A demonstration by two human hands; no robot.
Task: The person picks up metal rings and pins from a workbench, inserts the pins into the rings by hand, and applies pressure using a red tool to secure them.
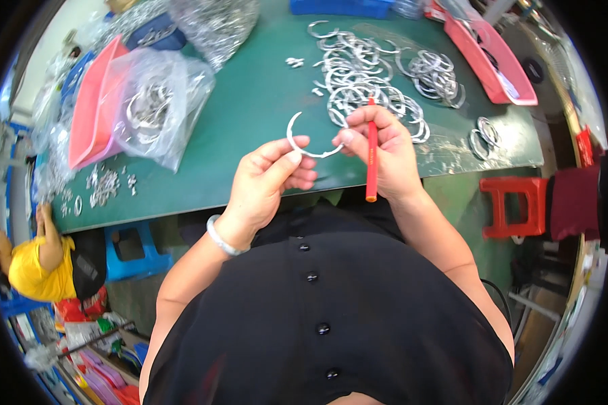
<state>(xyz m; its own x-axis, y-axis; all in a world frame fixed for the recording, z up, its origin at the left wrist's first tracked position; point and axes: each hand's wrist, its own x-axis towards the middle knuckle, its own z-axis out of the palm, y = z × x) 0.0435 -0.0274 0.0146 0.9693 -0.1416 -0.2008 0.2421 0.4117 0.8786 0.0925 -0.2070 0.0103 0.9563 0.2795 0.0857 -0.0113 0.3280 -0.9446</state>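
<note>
Above the near edge of the table I hold a thin silver open bangle (292, 137) between both hands, its gap toward the far side. My left hand (265, 177) is closed, pinching the bangle's left side between thumb and fingers. On the other side, my right hand (387, 147) pinches the bangle's right end with thumb and forefinger. A slim red pen (372, 158) is also held in that hand, pointing away from me. Just beyond my hands, a loose heap of silver bangles (358, 71) spreads over the green table (263, 88).
Another bangle pile (434, 74) and a few rings (484, 138) lie to the right, near a pink tray (486, 61). At left are a clear bag of bangles (159, 108), a pink bin (94, 111) and small metal pieces (105, 185). A person in yellow (44, 266) sits at far left.
</note>
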